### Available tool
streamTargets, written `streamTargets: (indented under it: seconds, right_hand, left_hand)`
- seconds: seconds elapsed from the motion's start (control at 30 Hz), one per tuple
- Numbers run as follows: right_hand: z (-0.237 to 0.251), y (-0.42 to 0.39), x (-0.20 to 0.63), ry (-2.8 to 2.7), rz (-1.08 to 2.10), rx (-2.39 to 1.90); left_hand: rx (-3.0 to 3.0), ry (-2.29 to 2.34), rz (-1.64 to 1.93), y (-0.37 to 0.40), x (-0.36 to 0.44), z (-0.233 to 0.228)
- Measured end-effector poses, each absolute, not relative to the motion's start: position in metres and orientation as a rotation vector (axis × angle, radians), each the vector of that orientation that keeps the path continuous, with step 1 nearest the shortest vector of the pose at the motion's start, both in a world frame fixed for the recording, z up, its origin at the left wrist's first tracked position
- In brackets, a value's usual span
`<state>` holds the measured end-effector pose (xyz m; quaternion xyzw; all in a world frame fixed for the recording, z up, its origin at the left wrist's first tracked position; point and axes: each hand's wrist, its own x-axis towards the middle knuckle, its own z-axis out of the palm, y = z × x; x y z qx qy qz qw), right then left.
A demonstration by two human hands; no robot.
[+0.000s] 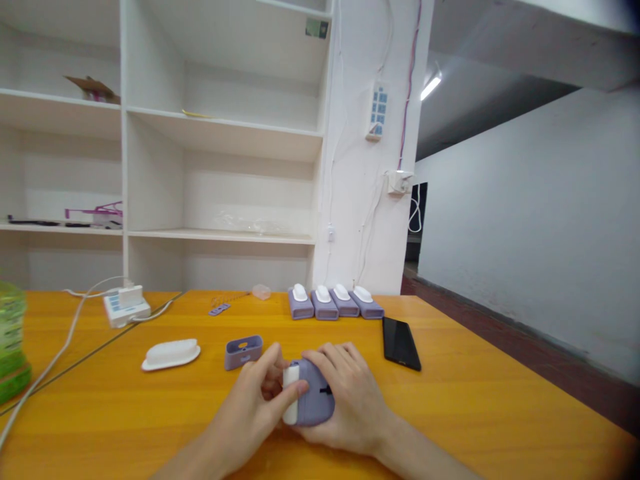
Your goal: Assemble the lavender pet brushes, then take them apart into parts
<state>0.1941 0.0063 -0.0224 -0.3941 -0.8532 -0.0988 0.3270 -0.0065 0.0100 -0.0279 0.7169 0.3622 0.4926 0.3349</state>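
Head view: over the worktop (475, 413), my left hand (253, 403) pinches the case's (315, 411) white end (291, 375) and my right hand (353, 397) curls round its lilac body, which I judge light, stiff, smooth, best held by its broad sides.

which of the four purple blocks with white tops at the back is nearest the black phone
The rightmost block in the row. Its front right corner comes close to the phone's far end, while the other three sit farther left.
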Motion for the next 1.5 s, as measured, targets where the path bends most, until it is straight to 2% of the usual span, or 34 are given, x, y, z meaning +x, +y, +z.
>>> streamTargets:
  seconds: [0.4, 0.97, 1.5]
  right_hand:
    - [-0.021, 0.007, 0.194, -2.177, -0.153, -1.026]
    - [-0.023, 0.01, 0.196, -2.188, -0.183, -1.024]
    - [-0.024, 0.012, 0.197, -2.201, -0.17, -1.02]
  left_hand:
    - [1.748, 0.821, 1.152, 0.017, -0.009, -0.026]
    - [1.789, 0.816, 1.021, 0.023, -0.012, -0.016]
    - [1.794, 0.765, 1.098, 0.027, -0.014, -0.015]
